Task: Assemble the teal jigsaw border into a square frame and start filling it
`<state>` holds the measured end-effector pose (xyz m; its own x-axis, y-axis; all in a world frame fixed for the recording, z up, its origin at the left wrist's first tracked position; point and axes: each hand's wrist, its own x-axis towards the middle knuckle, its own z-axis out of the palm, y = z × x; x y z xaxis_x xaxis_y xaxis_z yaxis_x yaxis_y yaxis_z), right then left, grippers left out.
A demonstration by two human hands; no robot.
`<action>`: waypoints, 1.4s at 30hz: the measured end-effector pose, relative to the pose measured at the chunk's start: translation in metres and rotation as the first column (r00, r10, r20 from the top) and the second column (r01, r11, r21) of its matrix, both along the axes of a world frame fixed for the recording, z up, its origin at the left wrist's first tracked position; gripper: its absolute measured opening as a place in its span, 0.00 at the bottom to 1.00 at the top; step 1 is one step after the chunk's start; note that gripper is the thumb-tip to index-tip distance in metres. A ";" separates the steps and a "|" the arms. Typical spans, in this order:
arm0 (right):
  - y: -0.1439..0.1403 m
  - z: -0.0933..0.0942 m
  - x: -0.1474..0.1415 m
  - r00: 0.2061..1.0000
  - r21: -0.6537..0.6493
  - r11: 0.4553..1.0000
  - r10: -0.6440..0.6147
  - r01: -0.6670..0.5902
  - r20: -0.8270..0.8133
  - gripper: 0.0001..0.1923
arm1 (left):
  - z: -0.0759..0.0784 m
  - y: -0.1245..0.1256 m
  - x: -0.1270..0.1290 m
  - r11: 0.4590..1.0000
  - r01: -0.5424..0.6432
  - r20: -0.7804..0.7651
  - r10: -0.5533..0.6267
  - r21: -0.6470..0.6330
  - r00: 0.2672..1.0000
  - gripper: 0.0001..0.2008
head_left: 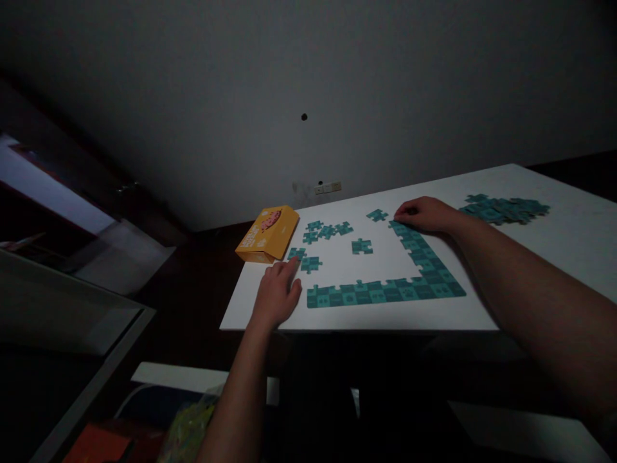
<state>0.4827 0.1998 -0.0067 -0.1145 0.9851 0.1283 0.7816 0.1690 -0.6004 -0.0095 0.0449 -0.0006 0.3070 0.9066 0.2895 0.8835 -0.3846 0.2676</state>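
Teal puzzle pieces (385, 290), yellow box (268, 234)

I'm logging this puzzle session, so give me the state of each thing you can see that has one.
Left hand: flat on the table, fingertips touching a loose piece.
Right hand: pressing on the far end of the joined border.
Joined border: L-shaped, incomplete.
Yellow box: closed, lying flat.
Pile of pieces: unsorted.

Teal puzzle piece (295, 253) lying flat near the bench's left edge, just beside the yellow box, touched by the left fingertips. A second loose teal piece (311, 263) flat just to its right. Joined L-shaped border of teal pieces (385, 292) flat along the near side, turning up the right, its far end (399, 226) under the right fingers.
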 end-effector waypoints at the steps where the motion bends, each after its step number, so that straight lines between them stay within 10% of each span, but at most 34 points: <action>1: 0.000 0.000 0.000 1.000 0.006 1.000 -0.003 0.003 0.006 0.14 | 0.000 0.000 0.001 1.000 -0.004 -0.019 0.004 -0.008 1.000 0.29; 42: 0.000 0.001 0.001 0.998 0.020 0.999 0.032 -0.033 0.060 0.15 | 0.000 -0.001 -0.002 0.997 -0.056 0.056 0.052 0.060 0.997 0.13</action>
